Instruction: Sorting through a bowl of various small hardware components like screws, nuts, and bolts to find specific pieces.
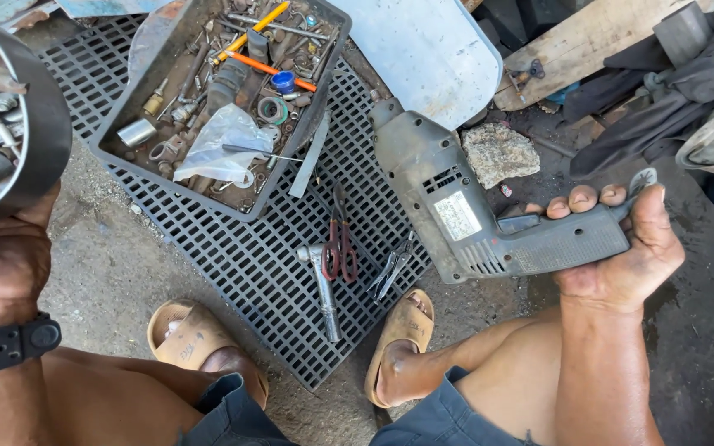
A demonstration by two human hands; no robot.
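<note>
My right hand (630,256) has its fingers (582,198) wrapped tight round the handle of a worn grey plastic electric drill (473,215), at three o'clock. At nine o'clock my left hand (2,248) clasps a round dark metal container of bolts (39,124). Red-handled pliers (340,244) lie on the black plastic grid mat (249,248), centre.

head cam only | worn up top, aimed pretty much straight down past the knees at the floor (117,272); close in, about arm's reach; no second view to overlap
</note>
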